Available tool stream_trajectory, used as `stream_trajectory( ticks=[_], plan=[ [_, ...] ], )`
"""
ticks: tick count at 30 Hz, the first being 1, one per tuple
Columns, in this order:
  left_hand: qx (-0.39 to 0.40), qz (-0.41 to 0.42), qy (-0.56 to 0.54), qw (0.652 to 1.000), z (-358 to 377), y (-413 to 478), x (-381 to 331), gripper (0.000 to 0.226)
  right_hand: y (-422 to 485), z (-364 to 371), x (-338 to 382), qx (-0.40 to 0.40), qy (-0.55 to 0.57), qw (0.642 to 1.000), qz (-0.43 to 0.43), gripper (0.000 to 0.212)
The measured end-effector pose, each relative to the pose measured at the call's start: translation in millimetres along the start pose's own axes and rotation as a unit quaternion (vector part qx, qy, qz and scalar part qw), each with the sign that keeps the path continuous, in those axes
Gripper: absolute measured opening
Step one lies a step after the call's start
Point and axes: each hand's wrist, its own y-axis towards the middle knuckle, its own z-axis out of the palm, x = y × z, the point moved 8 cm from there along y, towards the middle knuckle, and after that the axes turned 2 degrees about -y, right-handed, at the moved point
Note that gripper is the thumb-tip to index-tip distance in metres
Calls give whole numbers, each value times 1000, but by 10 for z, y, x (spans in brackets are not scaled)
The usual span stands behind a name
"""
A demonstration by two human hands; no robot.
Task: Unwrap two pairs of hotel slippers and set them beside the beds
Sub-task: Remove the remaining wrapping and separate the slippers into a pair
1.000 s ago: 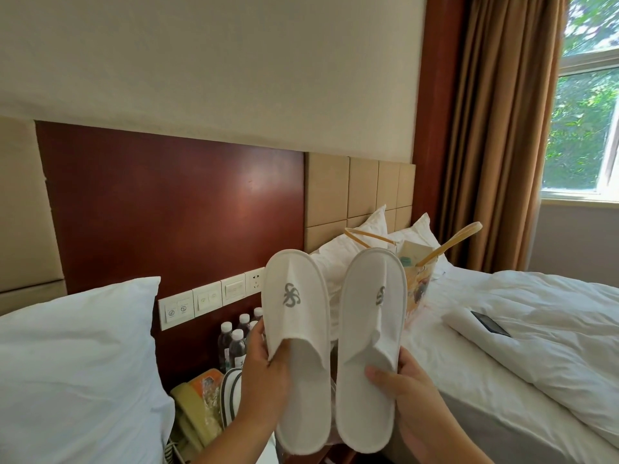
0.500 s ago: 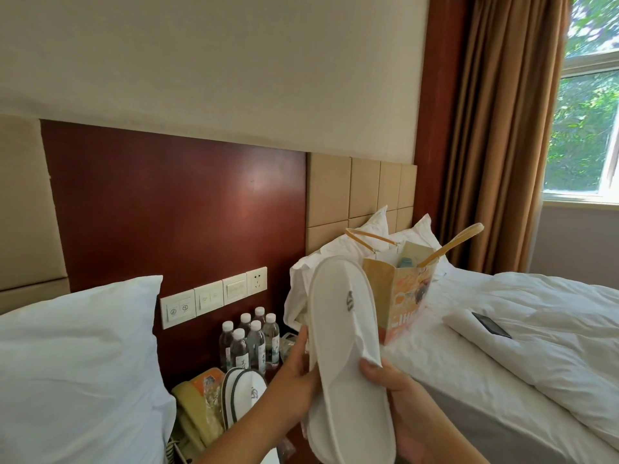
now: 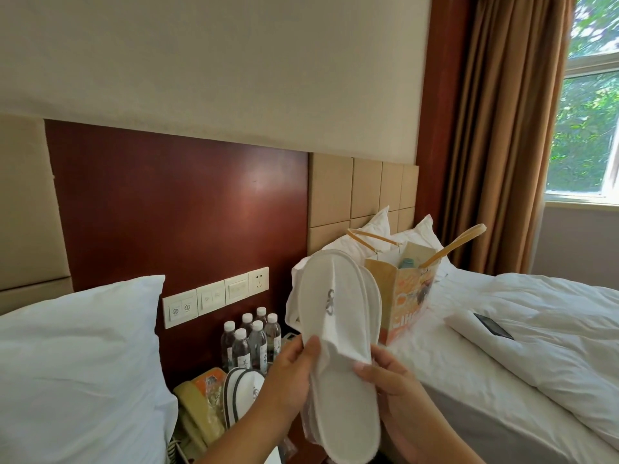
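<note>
- A white pillow (image 3: 77,363) is noted at far left, below a padded beige wall panel (image 3: 23,202).
- A dark red wooden panel (image 3: 174,202) is seen on the wall to the right of the pillow. A row of white switches (image 3: 214,298) with one socket is mounted on its lower part.
- A yellowish telephone (image 3: 194,416) is recorded low down, just beside the pillow.
- Six capped water bottles (image 3: 251,343) are grouped upright below the switches.
- A second pair (image 3: 246,393) of white slippers with grey edging is propped in front of the bottles, partly covered from view. Whether it is wrapped cannot be told.
- The left hand (image 3: 288,386) is closed on the left edge of the slippers, with the thumb laid on the front of the upper and the fingers hidden behind.
- The slippers (image 3: 338,346), white with a grey emblem, are held in the air between both hands. They are stacked one behind the other, toes up and leaned slightly left.
- The right hand (image 3: 395,393) is closed on the right edge of the same slippers, with the thumb pressed at the open edge of the upper and the fingers behind the sole.
- An orange printed paper bag (image 3: 405,296) with tan handles is stood on the right bed (image 3: 502,380), in front of two white pillows (image 3: 378,229).
- A dark flat object (image 3: 492,326) is laid on the folded white duvet (image 3: 552,316).
- Brown curtains (image 3: 495,128) and a window (image 3: 589,128) with green foliage outside are noted at far right.
</note>
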Motion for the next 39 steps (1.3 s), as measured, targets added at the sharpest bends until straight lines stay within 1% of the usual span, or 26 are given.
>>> stream_trajectory(
  ticks=[1,3,6,7,9,12,16,21,26,30,32,33,35,36,38,39],
  plan=[
    [-18,2,-8,1000,-58,25,6,25,-10,-24,27,-8,-10,1000,-8,56],
    [-48,9,-17,999,-195,76,7,25,-13,-147,63,-52,-16,998,-23,49],
    [-80,14,-11,997,-402,114,-14,30,22,-454,24,-144,8,989,-25,28],
    [-93,16,-6,996,-476,128,-10,27,17,-521,19,-166,14,986,-24,25],
    [-108,19,13,994,-589,150,8,22,10,-616,17,-188,30,981,-23,26],
    [-108,13,23,994,-637,136,41,20,45,-649,4,-169,77,982,-17,32],
    [-105,0,32,994,-584,96,92,20,110,-593,-47,-141,120,983,-6,33],
    [-85,-13,32,996,-431,36,87,21,107,-506,-66,-137,135,981,-3,30],
    [-57,-11,26,998,-328,-32,-7,20,63,-514,-66,-156,125,980,-7,31],
    [-52,-15,26,998,-291,-56,-18,21,20,-494,-36,-164,92,982,-16,28],
    [-48,-16,27,998,-270,-59,-18,16,-4,-482,-16,-178,49,982,-31,27],
    [-46,-15,26,998,-257,-62,-18,15,-23,-483,-7,-194,13,980,-36,31],
    [-44,-25,8,999,-218,-72,-2,18,-66,-471,19,-231,-77,969,-43,39],
    [-34,-32,-18,999,-179,-80,12,21,-90,-462,34,-250,-118,960,-46,40],
    [-8,-27,-67,997,-113,-97,3,26,-125,-438,72,-277,-171,944,-52,35],
    [-6,-21,-70,997,-111,-103,-5,35,-131,-424,90,-284,-181,940,-56,29]
  ],
)
